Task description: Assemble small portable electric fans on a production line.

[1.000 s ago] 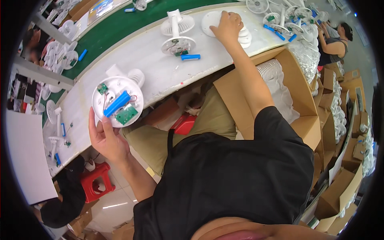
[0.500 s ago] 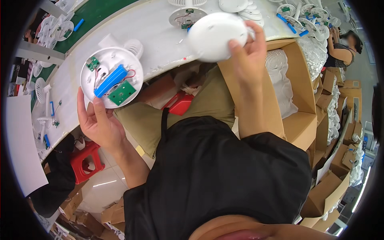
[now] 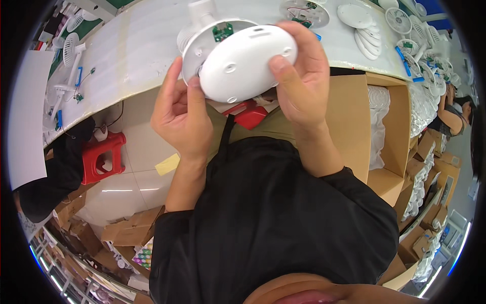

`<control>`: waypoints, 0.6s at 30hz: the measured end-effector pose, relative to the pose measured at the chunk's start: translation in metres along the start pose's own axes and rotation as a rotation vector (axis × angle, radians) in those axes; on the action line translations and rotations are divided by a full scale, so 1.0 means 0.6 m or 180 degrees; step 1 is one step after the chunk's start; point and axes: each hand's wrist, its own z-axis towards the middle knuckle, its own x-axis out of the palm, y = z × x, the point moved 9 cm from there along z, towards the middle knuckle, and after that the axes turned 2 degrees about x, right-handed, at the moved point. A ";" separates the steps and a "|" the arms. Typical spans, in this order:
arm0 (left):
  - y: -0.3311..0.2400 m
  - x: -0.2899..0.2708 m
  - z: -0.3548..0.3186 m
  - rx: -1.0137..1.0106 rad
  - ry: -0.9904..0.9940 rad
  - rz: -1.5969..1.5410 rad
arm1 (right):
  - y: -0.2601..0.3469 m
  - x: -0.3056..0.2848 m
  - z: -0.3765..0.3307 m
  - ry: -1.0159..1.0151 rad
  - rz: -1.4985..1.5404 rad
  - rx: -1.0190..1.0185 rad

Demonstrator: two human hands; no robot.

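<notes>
My left hand [image 3: 183, 114] grips the lower left edge of a white round fan base [image 3: 190, 57], its thumb over the rim. Inside the base a small green circuit board [image 3: 223, 32] shows near the far side. My right hand [image 3: 306, 76] holds a white round bottom cover [image 3: 249, 66] by its right edge, thumb on top. That cover is tilted and overlaps the base, hiding most of its inside. Whether the two touch all round I cannot tell. A white fan neck [image 3: 202, 11] sticks out beyond the base.
On the white table, another opened fan base [image 3: 305, 11] lies farther off, beside stacked white covers [image 3: 367, 40]. Several fans with blue batteries [image 3: 403, 61] crowd the right. An open cardboard box [image 3: 349, 121] stands at my right, a red stool [image 3: 104, 157] at left.
The cover has come left over the base, which has moved right and up. The blue battery is now hidden beneath the cover. My view has shifted left.
</notes>
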 end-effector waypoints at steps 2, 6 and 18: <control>0.012 -0.001 -0.009 -0.0008 0.0085 0.0005 | -0.021 0.010 0.006 0.0026 -0.0025 0.0302; 0.045 -0.003 -0.022 -0.0250 0.0159 -0.0627 | -0.040 0.012 0.002 0.0033 -0.0397 0.0291; 0.053 -0.031 -0.011 0.0112 0.0474 -0.0342 | -0.057 0.056 0.003 0.0236 -0.1360 -0.0394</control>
